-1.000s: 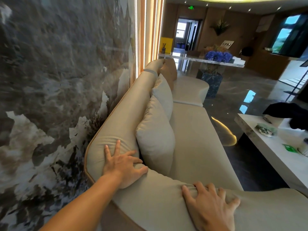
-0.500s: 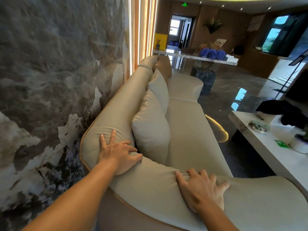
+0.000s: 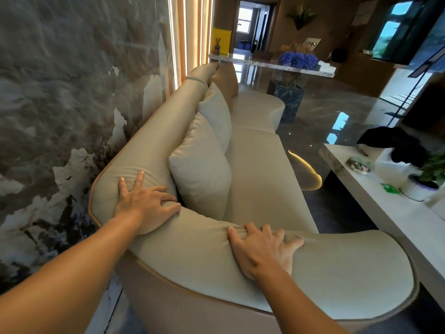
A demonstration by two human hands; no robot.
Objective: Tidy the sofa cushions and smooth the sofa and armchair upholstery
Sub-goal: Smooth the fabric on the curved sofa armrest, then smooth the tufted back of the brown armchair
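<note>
A long beige sofa [image 3: 260, 179] runs away from me along the marble wall. My left hand [image 3: 144, 203] lies flat with spread fingers on the rounded corner of its backrest, fabric creased around the fingers. My right hand [image 3: 262, 249] presses flat on the near armrest top, bunching a small wrinkle at the fingertips. Two pale cushions lean upright against the backrest: the near cushion [image 3: 202, 174] just beyond my left hand, the second cushion [image 3: 216, 114] behind it. A tan cushion [image 3: 225, 80] stands at the far end.
The marble wall [image 3: 60, 104] hugs the sofa's left side. To the right stands a white coffee table [image 3: 385, 203] with a potted plant [image 3: 426, 182], a dark garment [image 3: 395, 145] and small items. Glossy dark floor [image 3: 325, 112] lies between. A counter with blue flowers [image 3: 298, 60] stands far back.
Both hands stay pressed on the sofa top. My view has shifted slightly back and left, and my right hand has slid a little along the armrest, gathering a wrinkle.
</note>
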